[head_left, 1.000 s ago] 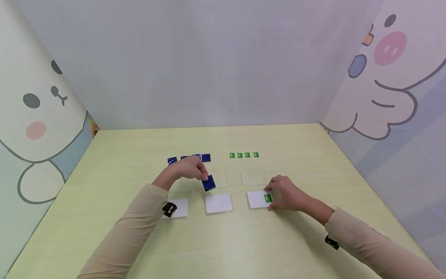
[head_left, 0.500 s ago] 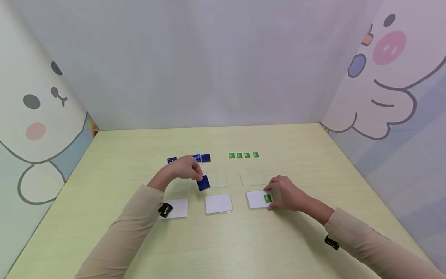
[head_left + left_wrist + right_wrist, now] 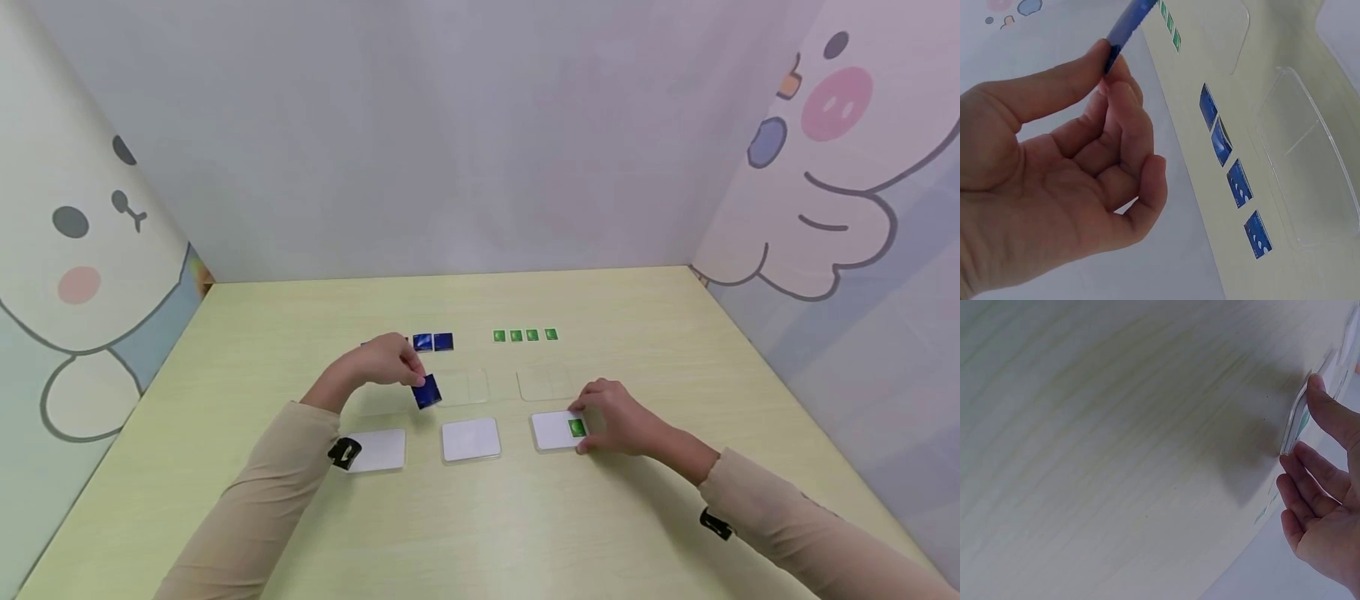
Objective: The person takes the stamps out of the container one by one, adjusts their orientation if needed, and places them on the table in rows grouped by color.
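Observation:
My left hand (image 3: 375, 362) pinches a small dark blue square card (image 3: 427, 392) between thumb and forefinger, above the table. In the left wrist view this blue card (image 3: 1127, 28) is seen nearly edge-on, and the other fingers curl loosely beneath. Thumb and fingers of my right hand (image 3: 618, 421) grip opposite edges of a shallow clear case (image 3: 553, 448) at its right end. White fills this case, and a small green square (image 3: 577, 427) lies on top near my right hand. The clear edge (image 3: 1295, 415) shows between thumb and forefinger in the right wrist view.
Two more white-filled clear cases (image 3: 470, 439) (image 3: 381, 450) stand to the left in the same row. Behind them lie transparent lids (image 3: 543, 383) (image 3: 1310, 162). Farther back are a row of blue cards (image 3: 443, 342) and a row of green squares (image 3: 532, 335). Walls enclose the table.
My left hand has moved left with the blue card, uncovering more of the left white-filled case. My right hand keeps its grip in the same place.

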Motion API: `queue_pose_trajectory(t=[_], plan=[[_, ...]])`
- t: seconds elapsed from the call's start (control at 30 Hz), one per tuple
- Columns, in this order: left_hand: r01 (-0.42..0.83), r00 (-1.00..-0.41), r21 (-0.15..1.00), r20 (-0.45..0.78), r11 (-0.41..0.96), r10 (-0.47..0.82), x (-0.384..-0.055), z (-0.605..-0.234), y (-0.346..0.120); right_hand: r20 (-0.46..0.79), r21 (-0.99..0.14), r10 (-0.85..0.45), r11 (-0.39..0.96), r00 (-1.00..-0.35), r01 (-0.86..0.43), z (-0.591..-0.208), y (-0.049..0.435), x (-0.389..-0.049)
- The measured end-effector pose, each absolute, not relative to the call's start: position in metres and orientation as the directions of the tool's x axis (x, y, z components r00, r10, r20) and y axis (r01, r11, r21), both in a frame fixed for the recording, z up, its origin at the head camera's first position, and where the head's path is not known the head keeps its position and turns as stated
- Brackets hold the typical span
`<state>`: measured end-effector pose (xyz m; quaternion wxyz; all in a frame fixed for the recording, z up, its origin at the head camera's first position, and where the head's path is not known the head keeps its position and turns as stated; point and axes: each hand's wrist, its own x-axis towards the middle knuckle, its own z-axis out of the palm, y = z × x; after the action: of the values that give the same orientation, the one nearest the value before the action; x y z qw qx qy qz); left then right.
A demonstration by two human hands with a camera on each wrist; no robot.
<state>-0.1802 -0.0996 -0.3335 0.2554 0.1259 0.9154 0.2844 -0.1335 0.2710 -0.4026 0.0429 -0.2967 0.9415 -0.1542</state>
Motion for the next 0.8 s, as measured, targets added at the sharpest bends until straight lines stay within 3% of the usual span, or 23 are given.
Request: queue_pose_trajectory(t=[0.8], plan=[[0.062,-0.860,0.574,-0.384,0.816,0.336,-0.179,-0.324,-0.129,0.003,-0.299,-0.577,0.779,-0.817,-0.551,-0.403,0.272,-0.134]])
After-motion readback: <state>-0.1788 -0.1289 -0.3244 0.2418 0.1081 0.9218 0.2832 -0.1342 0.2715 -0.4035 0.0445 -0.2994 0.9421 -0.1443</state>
